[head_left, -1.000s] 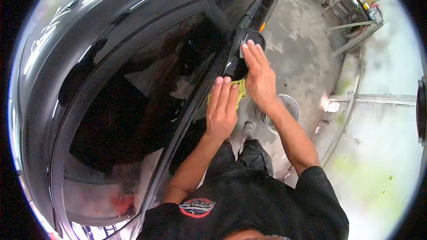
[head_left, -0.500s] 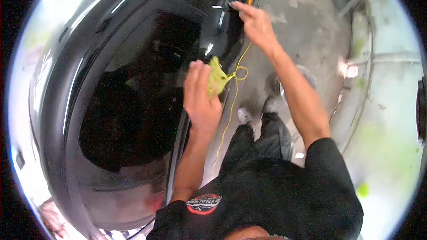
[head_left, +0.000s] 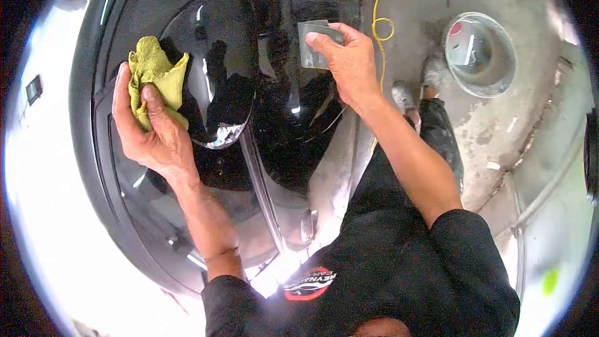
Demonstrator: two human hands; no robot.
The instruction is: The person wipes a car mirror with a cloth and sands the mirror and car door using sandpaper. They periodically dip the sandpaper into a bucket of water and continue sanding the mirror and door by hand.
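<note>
In my left hand [head_left: 159,137] is a bunched yellow-green microfiber cloth [head_left: 165,84], pinched between thumb and fingers. That hand is over the car's side window, just left of the glossy black side mirror [head_left: 212,56]. My right hand [head_left: 352,65] grips a thin grey folded sheet [head_left: 312,56], thumb on top and fingers beneath. The sheet overlaps the black car door [head_left: 293,143] in this view, to the right of the mirror. Bright reflections show on the mirror's lower edge and on the door.
A clear bucket [head_left: 513,56] of liquid, with something red inside, stands on the concrete floor [head_left: 412,0] to the right. A yellow cord [head_left: 375,12] with a small loop runs along the car's side. The door handle [head_left: 307,224] is near my body.
The view has shifted along the car to the mirror. My left hand has carried the cloth over toward the window. My right hand, earlier at the car's body, now shows the grey sheet.
</note>
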